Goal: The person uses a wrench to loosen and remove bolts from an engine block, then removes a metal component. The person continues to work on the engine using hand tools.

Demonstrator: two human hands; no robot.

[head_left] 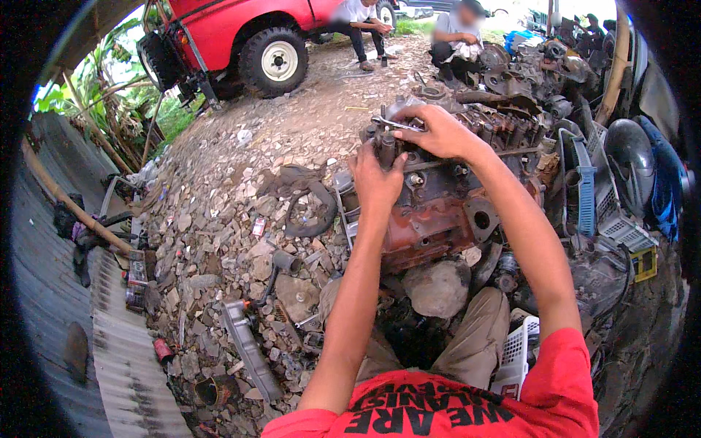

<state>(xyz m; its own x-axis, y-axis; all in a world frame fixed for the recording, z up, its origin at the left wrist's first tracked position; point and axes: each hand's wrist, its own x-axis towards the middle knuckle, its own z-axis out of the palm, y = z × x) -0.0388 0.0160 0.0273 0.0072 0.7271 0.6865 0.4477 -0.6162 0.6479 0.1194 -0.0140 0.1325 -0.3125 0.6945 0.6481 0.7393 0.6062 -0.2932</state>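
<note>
A rusty red-brown engine [427,223] stands in front of my knees, propped near a large stone [437,288]. At its upper left end my left hand [377,175] is closed around a dark upright cylindrical part [387,150]. Just above and to the right, my right hand [438,133] grips a shiny metal wrench [398,125], which lies across the top of that part. The wrench's far end and what it sits on are hard to make out. Along the engine's top runs a row of rusty valve gear [504,131].
Stony ground surrounds the engine. To the left lie a black rubber hose [312,212], a grey metal cover [252,354] and a hammer-like tool [281,266]. Plastic crates [584,197] and piled engine parts stand right. Two people sit farther off near a red vehicle [241,29].
</note>
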